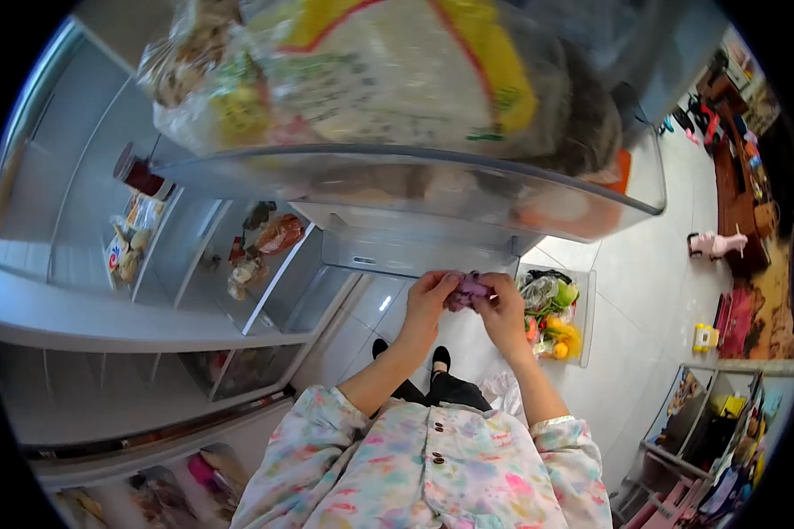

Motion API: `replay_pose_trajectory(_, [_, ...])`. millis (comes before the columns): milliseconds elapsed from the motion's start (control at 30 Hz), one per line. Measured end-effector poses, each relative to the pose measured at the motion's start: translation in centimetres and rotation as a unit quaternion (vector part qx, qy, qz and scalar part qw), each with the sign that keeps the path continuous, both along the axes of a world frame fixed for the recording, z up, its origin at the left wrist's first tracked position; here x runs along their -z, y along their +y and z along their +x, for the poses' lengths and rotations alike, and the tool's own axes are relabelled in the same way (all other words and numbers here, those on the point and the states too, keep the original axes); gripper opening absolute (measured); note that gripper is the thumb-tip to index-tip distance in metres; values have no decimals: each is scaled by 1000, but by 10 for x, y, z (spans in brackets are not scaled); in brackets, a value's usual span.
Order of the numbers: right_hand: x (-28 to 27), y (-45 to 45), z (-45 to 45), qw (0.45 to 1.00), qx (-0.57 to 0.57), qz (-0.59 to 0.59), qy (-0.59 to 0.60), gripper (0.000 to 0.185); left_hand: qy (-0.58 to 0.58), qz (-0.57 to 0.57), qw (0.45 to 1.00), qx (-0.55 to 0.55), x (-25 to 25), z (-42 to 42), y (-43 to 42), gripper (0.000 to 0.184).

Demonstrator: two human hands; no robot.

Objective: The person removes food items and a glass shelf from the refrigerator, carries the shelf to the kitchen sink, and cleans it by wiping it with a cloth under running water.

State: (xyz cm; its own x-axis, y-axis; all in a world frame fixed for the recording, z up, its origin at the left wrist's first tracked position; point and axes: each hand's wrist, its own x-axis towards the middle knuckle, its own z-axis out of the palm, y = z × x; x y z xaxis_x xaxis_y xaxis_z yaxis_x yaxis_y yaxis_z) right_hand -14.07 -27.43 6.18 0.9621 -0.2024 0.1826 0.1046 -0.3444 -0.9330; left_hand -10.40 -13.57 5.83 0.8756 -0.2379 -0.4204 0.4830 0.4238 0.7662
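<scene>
A crumpled purple cloth [469, 289] is bunched between my two hands in front of my body. My left hand [426, 307] grips its left side, fingers closed. On the other side, my right hand [503, 310] pinches the cloth with its fingers bent around it. Just beyond my hands lies the clear fridge shelf or drawer edge [370, 262]. Above them a large transparent drawer [397, 167] juts out, loaded with plastic bags [388, 79] of food.
On the left, fridge door shelves [150, 317] hold a dark-red jar [141, 172] and bagged food [278, 234]. A clear bin of vegetables [586, 326] stands on the tiled floor to the right. Farther right are a pink ride-on toy [717, 244] and a cluttered rack [679, 454].
</scene>
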Motion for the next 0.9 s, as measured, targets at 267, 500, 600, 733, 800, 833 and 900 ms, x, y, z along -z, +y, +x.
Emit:
replay_pose_trajectory(267, [62, -13, 84, 940, 55, -334, -35, 21, -324, 464, 823, -36, 66, 41, 26, 34])
replay_pose_trajectory(500, [130, 1, 118, 885, -78, -438, 139, 26, -341, 654, 675, 6, 64, 33, 96, 40])
replay_pose_trajectory(600, [129, 44, 135, 891, -92, -440, 66, 28, -378, 623, 685, 20, 82, 33, 115, 45])
replay_pose_trajectory(733, [123, 119, 166, 872, -242, -418, 83, 46, -402, 591, 699, 18, 87, 33, 121, 52])
replay_pose_trajectory(800, [135, 152, 182, 865, -299, -400, -61, 49, -385, 591, 709, 6, 88, 34, 121, 54])
replay_pose_trajectory(833, [133, 160, 189, 853, -323, -409, -38, 50, -377, 591, 713, 1, 88, 36, 123, 55])
replay_pose_trajectory(900, [128, 163, 192, 831, -361, -423, 19, 51, -384, 585, 715, -6, 87, 37, 127, 56])
